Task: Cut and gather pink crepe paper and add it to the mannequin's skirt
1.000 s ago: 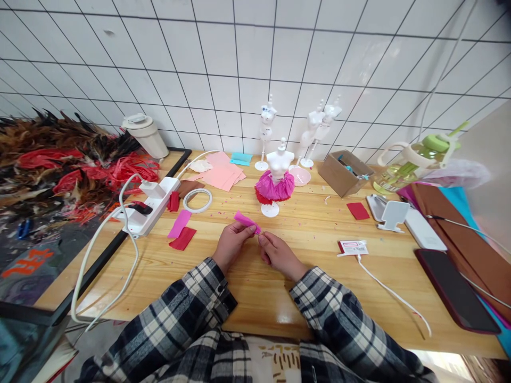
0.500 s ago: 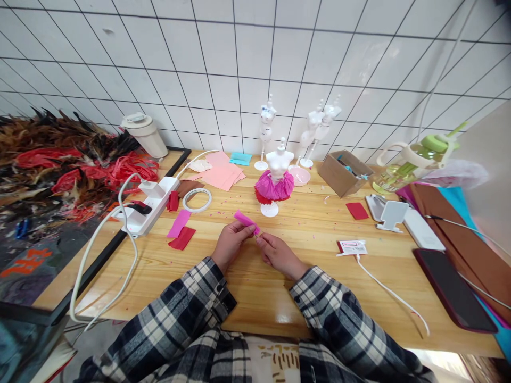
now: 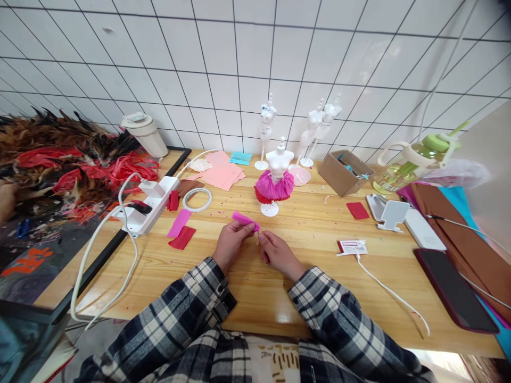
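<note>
A small strip of magenta paper (image 3: 241, 218) is pinched between my left hand (image 3: 231, 243) and my right hand (image 3: 278, 254), just above the wooden table (image 3: 311, 276). Both hands have their fingertips closed on the strip's near end. Behind them stands a white mini mannequin (image 3: 278, 166) wearing a magenta fringed skirt (image 3: 274, 187). More magenta and red paper pieces (image 3: 180, 230) lie to the left of my hands.
A white power strip (image 3: 148, 206) with cables and a tape ring (image 3: 197, 200) lie at left. Feathers (image 3: 59, 159) pile far left. Cardboard box (image 3: 342, 172), phone stand (image 3: 393, 215), dark phone (image 3: 455, 290), a tagged cable (image 3: 353, 248) sit right. Two bare mannequins (image 3: 315, 127) stand by the wall.
My hands have shifted very slightly while working the magenta strip. A part of another person has come into view at the far left edge.
</note>
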Action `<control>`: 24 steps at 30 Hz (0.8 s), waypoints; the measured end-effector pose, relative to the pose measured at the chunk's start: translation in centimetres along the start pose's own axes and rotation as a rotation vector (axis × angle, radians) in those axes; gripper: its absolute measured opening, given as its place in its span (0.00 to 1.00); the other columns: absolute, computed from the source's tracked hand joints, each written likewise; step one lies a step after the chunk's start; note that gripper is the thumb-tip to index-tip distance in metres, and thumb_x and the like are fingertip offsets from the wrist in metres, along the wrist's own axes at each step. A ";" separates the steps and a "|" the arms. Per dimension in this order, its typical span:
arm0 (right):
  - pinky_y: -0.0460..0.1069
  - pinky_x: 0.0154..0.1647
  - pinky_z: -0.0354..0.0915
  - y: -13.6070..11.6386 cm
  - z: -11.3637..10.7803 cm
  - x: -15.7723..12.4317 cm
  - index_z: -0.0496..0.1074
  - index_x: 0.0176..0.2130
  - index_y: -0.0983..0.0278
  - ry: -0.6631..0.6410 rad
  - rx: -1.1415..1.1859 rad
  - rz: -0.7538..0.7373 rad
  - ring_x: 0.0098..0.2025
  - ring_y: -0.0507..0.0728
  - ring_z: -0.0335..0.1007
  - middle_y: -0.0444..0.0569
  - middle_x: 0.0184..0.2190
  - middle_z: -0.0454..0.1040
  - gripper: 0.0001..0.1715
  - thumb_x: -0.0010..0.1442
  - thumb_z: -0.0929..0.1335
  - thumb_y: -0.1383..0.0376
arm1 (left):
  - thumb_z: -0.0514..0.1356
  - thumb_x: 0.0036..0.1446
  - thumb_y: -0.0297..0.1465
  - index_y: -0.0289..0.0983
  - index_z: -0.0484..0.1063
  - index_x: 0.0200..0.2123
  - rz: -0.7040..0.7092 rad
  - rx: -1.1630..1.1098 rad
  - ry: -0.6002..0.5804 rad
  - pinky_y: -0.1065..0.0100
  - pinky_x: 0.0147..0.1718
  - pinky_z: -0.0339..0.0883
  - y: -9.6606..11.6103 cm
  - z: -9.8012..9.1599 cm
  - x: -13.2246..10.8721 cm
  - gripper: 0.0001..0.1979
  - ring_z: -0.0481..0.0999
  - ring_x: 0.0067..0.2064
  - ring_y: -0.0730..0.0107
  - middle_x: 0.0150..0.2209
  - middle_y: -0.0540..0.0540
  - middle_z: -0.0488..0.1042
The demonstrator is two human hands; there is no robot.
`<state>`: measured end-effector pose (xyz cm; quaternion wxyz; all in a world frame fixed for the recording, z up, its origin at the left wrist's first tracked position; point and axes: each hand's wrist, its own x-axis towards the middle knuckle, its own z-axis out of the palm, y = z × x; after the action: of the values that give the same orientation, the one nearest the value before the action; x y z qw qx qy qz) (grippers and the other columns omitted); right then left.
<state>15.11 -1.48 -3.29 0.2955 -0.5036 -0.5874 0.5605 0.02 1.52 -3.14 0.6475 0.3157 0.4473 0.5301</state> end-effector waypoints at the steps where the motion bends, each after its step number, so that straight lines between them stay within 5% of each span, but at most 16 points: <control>1: 0.46 0.23 0.56 0.1 0.0 0.0 0.61 0.33 0.60 0.000 0.007 -0.002 0.18 0.51 0.58 0.37 0.15 0.63 0.22 0.66 0.56 0.46 | 0.73 0.39 0.33 0.35 0.79 0.29 0.007 0.008 0.006 0.69 0.37 0.67 -0.1 0.0 0.0 0.12 0.74 0.32 0.73 0.30 0.48 0.79; 24: 0.46 0.23 0.55 -0.4 -0.2 0.0 0.59 0.29 0.60 -0.041 -0.030 -0.023 0.18 0.50 0.58 0.37 0.15 0.62 0.20 0.67 0.56 0.51 | 0.73 0.39 0.33 0.35 0.79 0.30 0.024 -0.011 0.019 0.70 0.38 0.67 -0.3 0.0 0.1 0.12 0.74 0.33 0.73 0.30 0.48 0.79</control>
<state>15.18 -1.38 -2.91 0.2824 -0.4894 -0.6075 0.5583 0.14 1.58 -3.40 0.6385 0.3124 0.4467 0.5433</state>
